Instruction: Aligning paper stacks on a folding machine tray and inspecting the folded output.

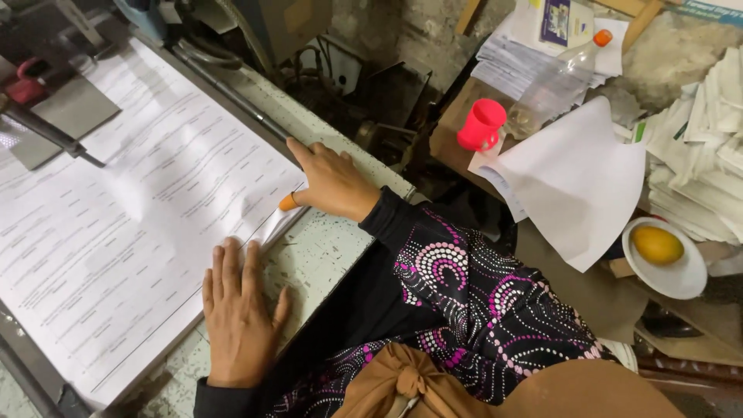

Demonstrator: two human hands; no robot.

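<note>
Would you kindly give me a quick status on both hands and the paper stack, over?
Left hand flat on the printed paper stack, near edge. Right hand at the stack's right edge, orange thumb cover on. Nothing on the sheets between the hands.

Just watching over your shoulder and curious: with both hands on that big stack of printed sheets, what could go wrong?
1. The stack of printed sheets lies at the worn table edge; the right hand lifts a corner there, so sheets might crease or slip out of line.
2. The left hand presses flat on paper edges, so a paper cut seems possible.
</note>
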